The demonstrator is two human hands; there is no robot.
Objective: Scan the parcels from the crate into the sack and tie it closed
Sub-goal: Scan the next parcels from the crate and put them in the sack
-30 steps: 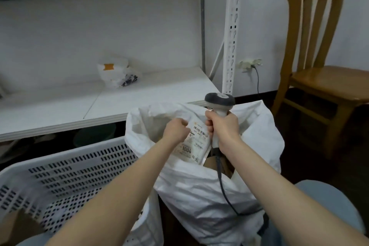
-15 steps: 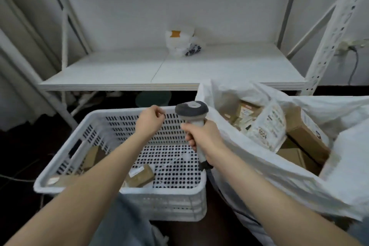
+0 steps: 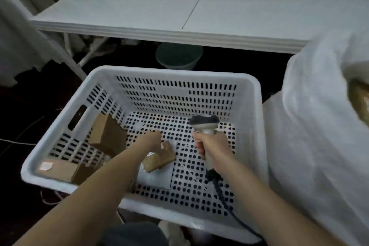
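Over the crate (image 3: pixel 179 72), right hand (image 3: pixel 213 147) grips scanner (image 3: pixel 204 123), head away.

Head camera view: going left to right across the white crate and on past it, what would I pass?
First the labelled flat box → tilted cardboard box → small brown parcel → scanner, gripped by the right hand → white sack.
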